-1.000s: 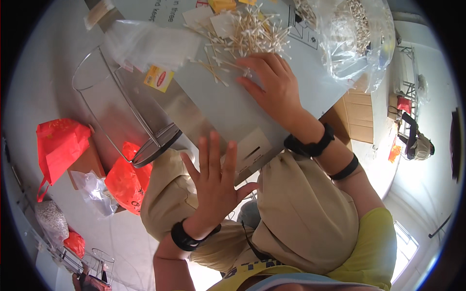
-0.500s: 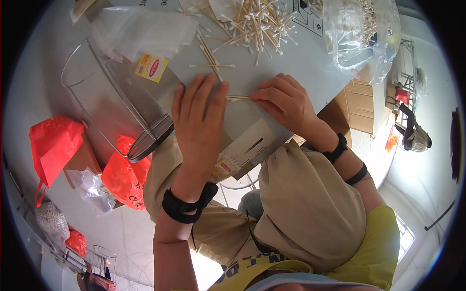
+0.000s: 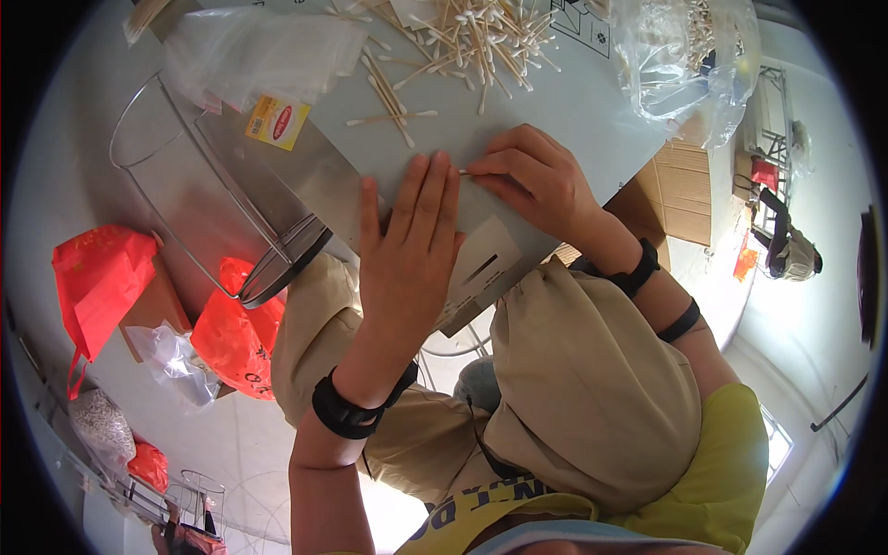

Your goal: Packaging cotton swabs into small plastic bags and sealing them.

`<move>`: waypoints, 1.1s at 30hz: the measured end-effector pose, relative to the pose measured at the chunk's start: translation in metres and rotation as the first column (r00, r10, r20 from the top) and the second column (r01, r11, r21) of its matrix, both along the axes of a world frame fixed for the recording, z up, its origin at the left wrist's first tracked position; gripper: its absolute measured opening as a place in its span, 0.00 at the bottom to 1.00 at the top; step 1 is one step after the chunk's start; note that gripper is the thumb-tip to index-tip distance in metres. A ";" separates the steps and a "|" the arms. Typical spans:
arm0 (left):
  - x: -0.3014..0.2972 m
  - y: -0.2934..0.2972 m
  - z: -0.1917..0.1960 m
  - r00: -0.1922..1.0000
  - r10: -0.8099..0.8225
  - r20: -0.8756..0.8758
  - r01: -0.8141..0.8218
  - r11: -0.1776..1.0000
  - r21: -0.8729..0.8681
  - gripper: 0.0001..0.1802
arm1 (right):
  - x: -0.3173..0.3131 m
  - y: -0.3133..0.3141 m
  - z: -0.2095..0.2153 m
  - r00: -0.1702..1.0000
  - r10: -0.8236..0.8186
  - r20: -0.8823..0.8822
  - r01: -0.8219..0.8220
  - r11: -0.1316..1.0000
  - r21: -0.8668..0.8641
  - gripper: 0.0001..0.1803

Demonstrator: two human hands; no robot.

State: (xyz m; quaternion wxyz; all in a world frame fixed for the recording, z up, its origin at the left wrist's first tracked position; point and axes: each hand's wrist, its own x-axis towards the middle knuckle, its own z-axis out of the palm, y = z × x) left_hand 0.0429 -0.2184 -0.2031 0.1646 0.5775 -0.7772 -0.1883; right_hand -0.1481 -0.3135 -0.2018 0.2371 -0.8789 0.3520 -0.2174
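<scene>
Stretched out and lying flat, my left hand (image 3: 407, 264) rests palm down on the grey surface (image 3: 583, 111). My right hand (image 3: 546, 185) is closed in a pinch on the cotton swabs (image 3: 465, 173) beside the left fingertips. Only a short stretch of their sticks shows; the left fingers hide the rest, so I cannot tell how many there are. Just beyond the left fingers lie a few loose cotton swabs (image 3: 392, 117), two side by side and one across them. A large heap of cotton swabs (image 3: 490, 42) is spread at the far side.
Clear flat bags (image 3: 264, 55) and a yellow card (image 3: 277, 123) lie at the far left, near a wire frame (image 3: 208, 157). A clear bag of swabs (image 3: 684, 69) sits far right, above a cardboard box (image 3: 684, 190). Red bags (image 3: 102, 277) are at left.
My left hand has slid right and now covers most of the pinched swabs and the yellow packet near the lap. My right hand has shifted slightly away from me.
</scene>
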 end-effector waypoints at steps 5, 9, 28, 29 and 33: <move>-0.016 0.018 0.004 0.995 0.066 0.078 -0.070 0.996 0.060 0.41 | 0.006 -0.003 0.000 0.999 0.040 0.003 -0.040 0.998 -0.054 0.09; -0.022 0.021 0.001 0.981 0.113 0.160 -0.124 0.991 0.055 0.44 | 0.005 -0.003 0.004 1.000 0.009 0.023 -0.008 0.999 -0.040 0.09; -0.028 0.018 0.000 0.980 0.145 0.136 -0.154 0.986 0.060 0.46 | 0.068 -0.028 0.016 0.955 -0.197 -0.222 0.191 0.980 -0.049 0.12; -0.027 0.018 0.000 0.981 0.145 0.131 -0.154 0.986 0.060 0.46 | 0.064 -0.027 0.014 0.961 -0.187 -0.203 0.194 0.981 0.013 0.12; -0.027 0.018 0.001 0.985 0.137 0.104 -0.144 0.987 0.073 0.46 | 0.044 -0.025 0.015 0.970 -0.116 -0.213 0.130 0.990 0.051 0.10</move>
